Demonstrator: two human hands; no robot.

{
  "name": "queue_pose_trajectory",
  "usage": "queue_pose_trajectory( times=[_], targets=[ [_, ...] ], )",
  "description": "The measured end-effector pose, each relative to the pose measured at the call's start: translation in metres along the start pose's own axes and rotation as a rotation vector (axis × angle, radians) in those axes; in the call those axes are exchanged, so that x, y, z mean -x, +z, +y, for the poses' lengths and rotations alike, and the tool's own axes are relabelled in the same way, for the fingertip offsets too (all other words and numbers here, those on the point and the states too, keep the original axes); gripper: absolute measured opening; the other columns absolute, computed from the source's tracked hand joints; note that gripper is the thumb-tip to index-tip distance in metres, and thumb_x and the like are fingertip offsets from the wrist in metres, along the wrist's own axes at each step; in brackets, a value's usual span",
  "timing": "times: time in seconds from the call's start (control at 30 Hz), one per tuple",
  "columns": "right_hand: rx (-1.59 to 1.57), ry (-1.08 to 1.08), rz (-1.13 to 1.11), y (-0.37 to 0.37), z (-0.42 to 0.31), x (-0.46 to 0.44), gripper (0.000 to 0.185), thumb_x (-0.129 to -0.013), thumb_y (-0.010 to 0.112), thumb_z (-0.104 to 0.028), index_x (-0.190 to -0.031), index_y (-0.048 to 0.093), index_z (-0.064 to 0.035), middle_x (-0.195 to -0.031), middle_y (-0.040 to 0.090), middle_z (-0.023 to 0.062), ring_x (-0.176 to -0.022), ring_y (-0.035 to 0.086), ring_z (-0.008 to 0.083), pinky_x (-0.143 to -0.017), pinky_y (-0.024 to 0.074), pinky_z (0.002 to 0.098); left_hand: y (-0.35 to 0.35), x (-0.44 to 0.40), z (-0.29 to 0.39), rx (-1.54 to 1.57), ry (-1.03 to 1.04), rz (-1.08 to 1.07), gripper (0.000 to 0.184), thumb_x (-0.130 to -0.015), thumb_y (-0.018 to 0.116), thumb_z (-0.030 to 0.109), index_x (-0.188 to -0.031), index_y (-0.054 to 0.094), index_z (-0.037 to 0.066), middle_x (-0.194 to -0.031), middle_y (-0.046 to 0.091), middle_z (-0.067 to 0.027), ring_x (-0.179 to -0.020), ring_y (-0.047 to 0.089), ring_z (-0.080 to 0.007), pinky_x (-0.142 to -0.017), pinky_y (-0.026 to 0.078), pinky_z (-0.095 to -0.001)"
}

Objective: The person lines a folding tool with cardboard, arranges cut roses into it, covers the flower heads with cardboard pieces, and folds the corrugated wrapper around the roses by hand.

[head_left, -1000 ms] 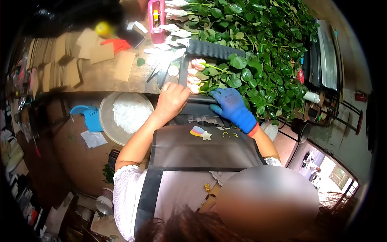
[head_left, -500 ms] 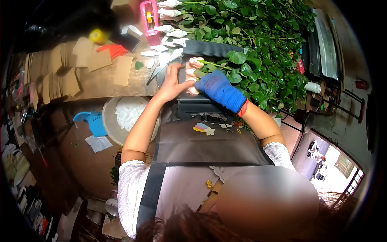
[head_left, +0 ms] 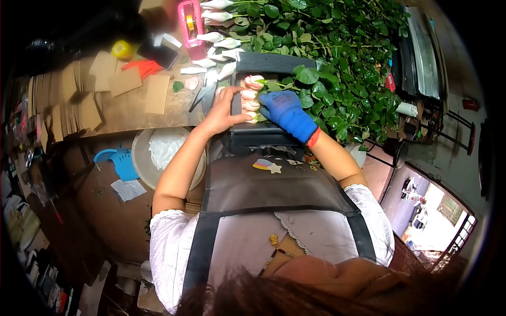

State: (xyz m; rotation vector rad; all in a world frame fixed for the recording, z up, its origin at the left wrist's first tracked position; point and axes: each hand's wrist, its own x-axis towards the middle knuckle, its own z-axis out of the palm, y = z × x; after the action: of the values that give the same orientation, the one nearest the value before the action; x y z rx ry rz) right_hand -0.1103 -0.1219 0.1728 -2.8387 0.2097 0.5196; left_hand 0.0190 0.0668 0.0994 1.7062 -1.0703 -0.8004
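Note:
Several pale pink roses [head_left: 254, 82] lie in a short column, heads to the left, inside a dark tray with a ribbed black edge [head_left: 274, 62]. My bare left hand [head_left: 221, 113] is at the heads, thumb and fingers spread apart, fingertips touching the blooms at the left side. My right hand, in a blue glove [head_left: 287, 113], is closed over the stems just right of the heads. Its fingertips are partly hidden, and so are the stems under it. Leafy stems [head_left: 311, 76] run out to the right. Scissors [head_left: 203, 94] lie just left of my left hand.
White-netted rose buds [head_left: 211, 37] and a pink tape dispenser [head_left: 191, 31] are at the back. A heap of leafy stems [head_left: 348, 63] covers the right. Cardboard pieces [head_left: 157, 95], a phone [head_left: 161, 54] and a yellow fruit [head_left: 122, 50] lie left. A white tub [head_left: 139, 160] stands below.
My gloved right hand has drawn slightly down and right, baring more of the rose heads. My left hand stays beside the blooms. The view has shifted slightly.

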Motion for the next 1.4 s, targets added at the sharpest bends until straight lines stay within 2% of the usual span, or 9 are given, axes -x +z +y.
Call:
queue_pose_trajectory(
  times=[0.3, 0.43, 0.53, 0.83, 0.97, 1.13, 1.23, 1.37, 1.4],
  targets=[
    [0.087, -0.130, 0.048, 0.007, 0.000, -0.006, 0.018, -0.086, 0.063, -0.029, -0.096, 0.062, -0.0132, -0.083, 0.069, 0.0077, -0.079, 0.069, 0.0300, -0.067, 0.0525, 0.0448, -0.007, -0.013, 0.004, -0.048, -0.030, -0.121, 0.088, -0.072, 0.088, 0.033, -0.142, 0.041, 0.008, -0.130, 0.044, -0.0183, -0.127, 0.041, -0.0341, -0.111, 0.033, -0.0401],
    [0.065, -0.068, -0.011, -0.001, -0.003, -0.002, 0.019, -0.087, 0.061, -0.030, -0.096, 0.064, -0.0136, -0.083, 0.070, 0.0097, -0.077, 0.069, 0.0318, -0.067, 0.0522, 0.0461, 0.019, -0.019, -0.003, -0.011, -0.136, 0.079, 0.077, -0.071, 0.087, 0.036, -0.134, 0.052, 0.009, -0.129, 0.042, -0.0221, -0.125, 0.044, -0.0365, -0.109, 0.036, -0.0393],
    [-0.116, 0.111, 0.183, -0.018, -0.006, 0.011, 0.020, -0.088, 0.060, -0.031, -0.098, 0.064, -0.0143, -0.084, 0.070, 0.0119, -0.078, 0.069, 0.0331, -0.068, 0.0521, 0.0474, 0.021, -0.012, -0.005, 0.035, -0.076, 0.140, 0.064, -0.073, 0.086, 0.034, -0.125, 0.058, 0.008, -0.124, 0.045, -0.0200, -0.123, 0.045, -0.0365, -0.106, 0.038, -0.0402],
    [0.070, -0.037, 0.132, 0.010, 0.009, -0.013, 0.015, -0.086, 0.060, -0.023, -0.097, 0.063, -0.0133, -0.084, 0.070, 0.0113, -0.079, 0.069, 0.0322, -0.066, 0.0531, 0.0446, 0.022, -0.011, -0.006, 0.066, -0.063, 0.140, 0.055, -0.075, 0.084, 0.033, -0.121, 0.062, 0.012, -0.125, 0.045, -0.0218, -0.124, 0.045, -0.0384, -0.105, 0.039, -0.0411],
    [0.102, -0.065, 0.131, 0.002, 0.005, -0.007, 0.016, -0.086, 0.060, -0.022, -0.098, 0.062, -0.0123, -0.084, 0.070, 0.0108, -0.079, 0.070, 0.0313, -0.065, 0.0537, 0.0433, 0.028, -0.022, 0.003, 0.014, -0.203, 0.200, 0.041, -0.077, 0.082, 0.035, -0.108, 0.070, 0.011, -0.117, 0.049, -0.0195, -0.119, 0.048, -0.0356, -0.102, 0.040, -0.0386],
    [-0.035, 0.294, 0.242, -0.013, -0.006, 0.007, 0.029, -0.093, 0.055, -0.038, -0.102, 0.061, -0.0110, -0.086, 0.071, 0.0139, -0.080, 0.069, 0.0335, -0.069, 0.0526, 0.0480, 0.032, -0.021, 0.005, 0.027, -0.141, 0.333, 0.029, -0.078, 0.081, 0.032, -0.098, 0.074, 0.011, -0.102, 0.055, -0.0126, -0.105, 0.053, -0.0299, -0.096, 0.042, -0.0378],
    [0.010, 0.252, 0.165, 0.001, 0.003, -0.017, 0.031, -0.092, 0.056, -0.039, -0.102, 0.062, -0.0100, -0.084, 0.070, 0.0138, -0.079, 0.069, 0.0341, -0.068, 0.0519, 0.0482, 0.034, -0.020, 0.005, 0.034, -0.139, 0.337, 0.029, -0.078, 0.082, 0.031, -0.097, 0.073, 0.010, -0.100, 0.055, -0.0122, -0.104, 0.054, -0.0303, -0.094, 0.043, -0.0386],
    [-0.062, 0.215, 0.221, 0.005, 0.023, -0.027, 0.026, -0.089, 0.060, -0.041, -0.098, 0.065, -0.0162, -0.079, 0.069, 0.0141, -0.077, 0.068, 0.0344, -0.066, 0.0511, 0.0485, 0.039, -0.021, -0.001, 0.072, -0.138, 0.372, 0.036, -0.078, 0.082, 0.031, -0.104, 0.069, 0.009, -0.103, 0.057, -0.0127, -0.106, 0.054, -0.0316, -0.096, 0.042, -0.0401],
    [-0.150, 0.132, 0.334, 0.016, 0.030, -0.024, 0.025, -0.088, 0.061, -0.040, -0.104, 0.068, -0.0218, -0.081, 0.069, 0.0148, -0.078, 0.068, 0.0355, -0.068, 0.0521, 0.0477, 0.042, -0.022, -0.002, 0.073, -0.113, 0.418, 0.038, -0.078, 0.081, 0.031, -0.107, 0.068, 0.010, -0.105, 0.057, -0.0130, -0.106, 0.054, -0.0317, -0.096, 0.041, -0.0404]
  ],
)
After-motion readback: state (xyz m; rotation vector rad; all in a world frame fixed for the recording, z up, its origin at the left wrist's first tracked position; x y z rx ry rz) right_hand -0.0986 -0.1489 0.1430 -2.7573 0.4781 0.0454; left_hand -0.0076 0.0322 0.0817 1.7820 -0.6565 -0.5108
